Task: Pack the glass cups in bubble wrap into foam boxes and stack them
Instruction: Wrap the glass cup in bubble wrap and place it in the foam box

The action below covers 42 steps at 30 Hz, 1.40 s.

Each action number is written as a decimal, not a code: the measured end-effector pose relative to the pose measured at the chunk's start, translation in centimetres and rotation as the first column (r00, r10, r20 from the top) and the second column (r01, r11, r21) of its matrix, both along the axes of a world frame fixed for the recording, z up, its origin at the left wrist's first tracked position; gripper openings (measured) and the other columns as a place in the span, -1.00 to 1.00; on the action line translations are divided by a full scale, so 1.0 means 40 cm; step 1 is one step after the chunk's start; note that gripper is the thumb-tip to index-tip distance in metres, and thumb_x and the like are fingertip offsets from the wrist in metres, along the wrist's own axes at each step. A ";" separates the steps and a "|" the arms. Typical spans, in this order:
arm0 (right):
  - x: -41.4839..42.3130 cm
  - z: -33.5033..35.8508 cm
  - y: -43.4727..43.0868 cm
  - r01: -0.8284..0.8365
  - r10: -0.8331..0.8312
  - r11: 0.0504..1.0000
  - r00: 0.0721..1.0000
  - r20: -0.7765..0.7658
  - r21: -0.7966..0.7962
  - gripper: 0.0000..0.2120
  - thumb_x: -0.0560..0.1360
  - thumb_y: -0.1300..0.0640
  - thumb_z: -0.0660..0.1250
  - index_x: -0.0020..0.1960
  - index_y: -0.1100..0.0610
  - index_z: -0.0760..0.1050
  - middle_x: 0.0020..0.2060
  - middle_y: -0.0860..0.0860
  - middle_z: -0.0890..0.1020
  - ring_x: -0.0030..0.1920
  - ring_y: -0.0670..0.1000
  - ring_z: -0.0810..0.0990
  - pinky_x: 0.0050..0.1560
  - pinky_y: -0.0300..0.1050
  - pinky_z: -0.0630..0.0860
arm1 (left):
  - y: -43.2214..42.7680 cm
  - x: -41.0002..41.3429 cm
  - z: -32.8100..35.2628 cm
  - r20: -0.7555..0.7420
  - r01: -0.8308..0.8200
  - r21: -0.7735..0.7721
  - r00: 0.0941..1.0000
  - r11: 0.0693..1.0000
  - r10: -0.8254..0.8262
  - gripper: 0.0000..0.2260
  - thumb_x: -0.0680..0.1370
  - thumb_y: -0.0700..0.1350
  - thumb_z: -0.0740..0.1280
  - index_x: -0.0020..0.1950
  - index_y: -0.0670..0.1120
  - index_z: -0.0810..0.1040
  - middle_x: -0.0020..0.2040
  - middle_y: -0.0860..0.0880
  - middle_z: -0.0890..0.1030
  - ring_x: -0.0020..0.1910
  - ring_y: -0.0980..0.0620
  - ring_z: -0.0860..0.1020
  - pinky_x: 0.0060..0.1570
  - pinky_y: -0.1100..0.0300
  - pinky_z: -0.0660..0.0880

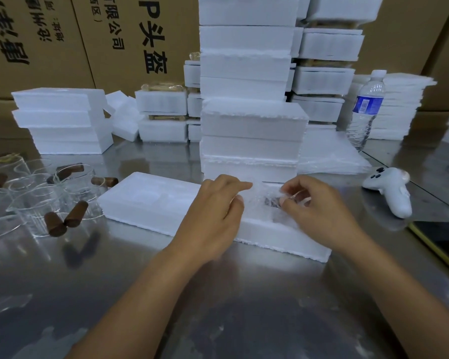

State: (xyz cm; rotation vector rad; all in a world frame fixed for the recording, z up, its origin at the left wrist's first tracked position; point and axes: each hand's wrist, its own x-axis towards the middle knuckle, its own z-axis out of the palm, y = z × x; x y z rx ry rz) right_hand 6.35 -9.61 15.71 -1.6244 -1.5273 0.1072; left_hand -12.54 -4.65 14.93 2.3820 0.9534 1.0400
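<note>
Head view: an open foam box (151,203) lies on the steel table (244,307) at centre, its long axis running from 10 to 4 o'clock. Over its right end, both hands hold the bubble-wrapped cup (263,202). The left hand (218,211) and right hand (319,208) pinch the wrap with curled fingers. Which way the cup points is blurred. Stacked foam boxes (249,141) rise at 12 o'clock, and bare glass cups (36,198) lie at 9.

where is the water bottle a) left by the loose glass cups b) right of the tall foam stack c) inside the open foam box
b: the water bottle stands upright on the table right of the tall foam stack, beyond the white controller
</note>
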 end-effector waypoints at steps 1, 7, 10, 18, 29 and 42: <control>0.001 0.002 0.001 -0.016 0.017 1.000 0.998 -0.055 0.017 -0.82 0.43 0.22 0.38 -0.16 -0.06 0.49 -0.20 -0.13 0.57 -0.22 -0.19 0.50 -0.22 -0.49 0.35 | -0.003 0.001 0.002 -0.022 -0.004 -0.003 1.000 1.000 0.004 -0.70 0.64 -0.06 0.10 0.33 0.06 0.47 0.16 0.23 0.40 0.24 0.21 0.26 0.09 0.62 0.11; 0.006 0.016 0.004 -0.053 0.097 0.989 0.938 -0.333 0.137 -0.80 0.46 0.29 0.36 -0.16 -0.02 0.53 -0.25 -0.09 0.59 -0.23 -0.17 0.53 -0.15 -0.42 0.43 | -0.016 0.003 0.011 -0.208 -0.072 0.058 0.975 0.996 0.082 -0.36 0.45 0.38 -0.13 0.20 0.10 0.55 0.11 0.18 0.56 0.10 0.11 0.32 0.12 0.15 0.30; 0.011 0.020 0.007 0.002 0.070 0.986 0.904 -0.421 0.168 -0.79 0.47 0.30 0.34 -0.19 0.00 0.54 -0.24 -0.09 0.60 -0.22 -0.16 0.55 -0.16 -0.47 0.43 | -0.018 0.007 0.015 -0.229 -0.076 0.131 0.968 0.988 0.105 -0.37 0.48 0.36 -0.17 0.00 0.04 0.58 -0.09 0.16 0.57 0.00 0.04 0.38 0.02 0.14 0.31; 0.057 0.014 0.017 0.238 -0.238 0.969 0.832 -0.501 -0.064 -0.90 0.46 0.23 0.34 -0.08 0.05 0.54 -0.28 -0.08 0.51 -0.31 -0.13 0.45 -0.33 -0.26 0.32 | 0.029 -0.053 0.035 0.289 -0.337 -0.081 0.893 0.938 0.346 -0.82 0.63 -0.13 0.12 0.14 0.06 0.47 -0.05 0.18 0.48 -0.06 0.12 0.47 -0.12 0.30 0.36; 0.097 0.028 -0.006 0.268 -0.395 0.896 0.846 -0.359 -0.355 -0.77 0.45 0.27 0.35 0.10 0.15 0.51 -0.27 -0.02 0.50 -0.35 -0.04 0.46 -0.43 -0.21 0.33 | 0.022 -0.060 0.016 -0.255 -0.487 -0.070 0.852 0.871 0.456 -0.77 0.55 -0.02 0.24 0.21 0.03 0.41 0.05 0.03 0.58 0.02 -0.05 0.51 -0.11 0.14 0.33; 0.098 0.014 0.004 0.222 -0.337 0.918 0.872 -0.355 -0.329 -0.89 0.46 0.14 0.39 -0.04 0.12 0.52 -0.23 0.01 0.55 -0.32 -0.04 0.48 -0.39 -0.19 0.31 | -0.062 -0.056 0.126 0.639 -0.373 0.334 0.765 0.865 0.083 -0.85 0.59 -0.16 0.22 0.14 -0.02 0.38 -0.13 0.30 0.45 -0.22 0.29 0.47 -0.26 0.47 0.35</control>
